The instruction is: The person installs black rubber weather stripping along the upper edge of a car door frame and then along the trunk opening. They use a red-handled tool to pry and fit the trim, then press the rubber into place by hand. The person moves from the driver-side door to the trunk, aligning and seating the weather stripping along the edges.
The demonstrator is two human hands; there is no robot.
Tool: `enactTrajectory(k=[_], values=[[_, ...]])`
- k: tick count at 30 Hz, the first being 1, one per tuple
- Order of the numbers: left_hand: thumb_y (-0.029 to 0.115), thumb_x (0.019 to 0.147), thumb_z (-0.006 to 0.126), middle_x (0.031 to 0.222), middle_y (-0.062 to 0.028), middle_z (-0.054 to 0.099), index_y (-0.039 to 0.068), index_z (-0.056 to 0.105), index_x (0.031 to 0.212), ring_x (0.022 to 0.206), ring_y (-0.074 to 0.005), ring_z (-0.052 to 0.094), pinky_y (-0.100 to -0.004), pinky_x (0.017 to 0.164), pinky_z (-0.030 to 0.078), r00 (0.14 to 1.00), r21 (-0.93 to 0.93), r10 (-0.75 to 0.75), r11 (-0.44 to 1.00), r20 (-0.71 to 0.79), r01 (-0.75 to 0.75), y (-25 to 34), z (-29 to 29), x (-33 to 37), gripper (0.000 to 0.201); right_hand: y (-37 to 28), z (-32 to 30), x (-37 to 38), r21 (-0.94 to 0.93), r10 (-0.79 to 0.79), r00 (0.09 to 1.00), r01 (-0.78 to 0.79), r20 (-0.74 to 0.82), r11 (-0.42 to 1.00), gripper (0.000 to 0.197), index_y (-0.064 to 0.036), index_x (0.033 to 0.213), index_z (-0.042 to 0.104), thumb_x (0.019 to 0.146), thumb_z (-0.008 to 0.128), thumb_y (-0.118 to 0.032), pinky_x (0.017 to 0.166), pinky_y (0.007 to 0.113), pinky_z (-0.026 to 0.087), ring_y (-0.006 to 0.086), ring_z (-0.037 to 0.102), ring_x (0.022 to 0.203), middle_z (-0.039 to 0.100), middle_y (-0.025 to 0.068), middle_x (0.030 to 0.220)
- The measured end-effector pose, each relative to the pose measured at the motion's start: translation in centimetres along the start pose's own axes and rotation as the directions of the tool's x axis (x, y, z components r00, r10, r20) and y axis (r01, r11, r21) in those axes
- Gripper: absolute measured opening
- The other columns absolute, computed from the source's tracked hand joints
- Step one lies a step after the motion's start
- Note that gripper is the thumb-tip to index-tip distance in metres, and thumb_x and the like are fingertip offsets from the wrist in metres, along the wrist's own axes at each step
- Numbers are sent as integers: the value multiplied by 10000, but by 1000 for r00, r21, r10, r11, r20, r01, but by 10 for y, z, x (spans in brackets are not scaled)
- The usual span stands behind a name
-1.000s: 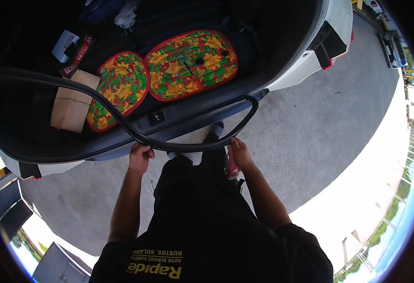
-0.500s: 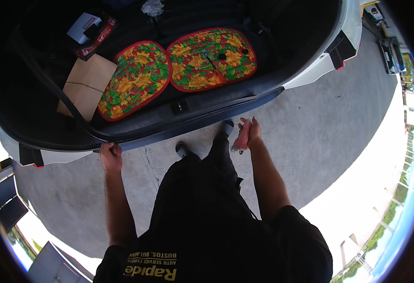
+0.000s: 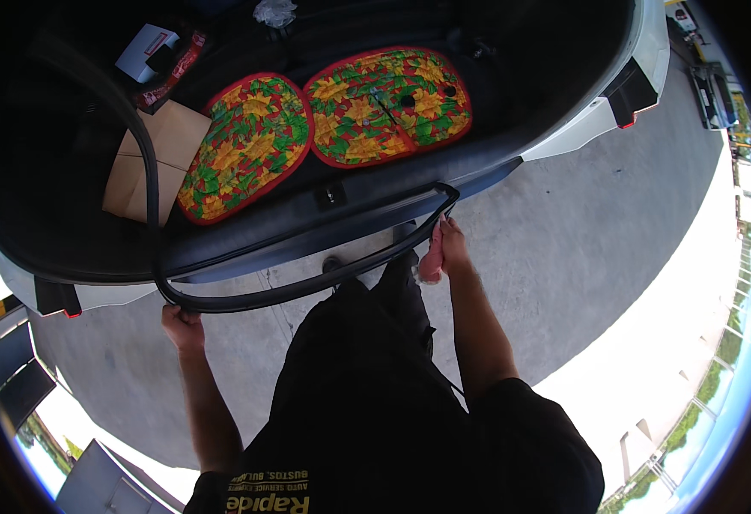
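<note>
A long black rubber door seal (image 3: 281, 296) hangs loose in a loop off the rear sill of an open car boot. My left hand (image 3: 184, 331) is closed on the seal near its left bend. At the loop's right bend is my right hand (image 3: 456, 248), closed around a crumpled pink cloth (image 3: 431, 264); its fingertips meet the seal there, though whether they pinch it is unclear. To the left, the seal curves up into the boot, passing in front of a brown cardboard piece (image 3: 132, 176).
Two flower-patterned mats (image 3: 251, 141) with red edging lie in the boot. Farther in are a white box (image 3: 146, 50), a red package (image 3: 184, 68) and a clear plastic wad (image 3: 274, 12). The boot latch (image 3: 331, 196) sits mid-sill. Grey concrete floor (image 3: 564, 248) spreads to the right.
The seal has come away from the sill toward me and now forms a wide loop. My left hand moved nearer and left with it; my right hand closed, meeting the seal's right bend.
</note>
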State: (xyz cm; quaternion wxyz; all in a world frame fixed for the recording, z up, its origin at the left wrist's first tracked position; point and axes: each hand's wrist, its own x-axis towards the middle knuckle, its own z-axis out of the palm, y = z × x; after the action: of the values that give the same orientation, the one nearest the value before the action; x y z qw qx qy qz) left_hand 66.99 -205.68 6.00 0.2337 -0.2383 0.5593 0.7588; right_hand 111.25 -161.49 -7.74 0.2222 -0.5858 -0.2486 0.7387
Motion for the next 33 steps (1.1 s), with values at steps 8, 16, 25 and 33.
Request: enactTrajectory(k=[8, 16, 25, 33], values=[[321, 947, 583, 792, 37, 513, 172, 619, 980, 714, -108, 522, -311, 663, 448, 982, 714, 76, 677, 171, -176, 65, 65, 171, 156, -15, 91, -140, -771, 29, 970, 174, 242, 612, 352, -17, 973, 630, 1097, 562, -340, 676, 371, 510, 196, 636, 690, 656, 108, 771], [436, 1067, 503, 790, 9, 718, 160, 708, 1049, 526, -75, 490, -292, 432, 268, 976, 936, -169, 347, 133, -68, 69, 118, 257, 345, 2, 219, -191, -704, 341, 845, 58, 412, 708, 341, -48, 1108, 670, 1123, 543, -364, 719, 294, 495, 83, 536, 749, 600, -13, 827], [524, 1061, 564, 1536, -154, 584, 53, 492, 1539, 1388, -301, 573, -496, 1099, 451, 992, 468, -90, 883, 90, 37, 54, -61, 143, 675, 61, 330, -164, -548, 290, 845, 3, 448, 837, 249, -78, 980, 628, 1096, 607, -297, 730, 273, 467, 67, 520, 797, 568, -30, 867], [54, 958, 537, 1170, -130, 732, 14, 673, 1248, 1052, -228, 718, -379, 921, 555, 951, 680, -290, 719, 106, 144, -132, -98, -34, 323, 107, 411, -182, -498, 245, 852, 20, 462, 867, 253, -54, 934, 610, 1087, 602, -255, 660, 263, 486, 93, 589, 746, 614, 12, 814]])
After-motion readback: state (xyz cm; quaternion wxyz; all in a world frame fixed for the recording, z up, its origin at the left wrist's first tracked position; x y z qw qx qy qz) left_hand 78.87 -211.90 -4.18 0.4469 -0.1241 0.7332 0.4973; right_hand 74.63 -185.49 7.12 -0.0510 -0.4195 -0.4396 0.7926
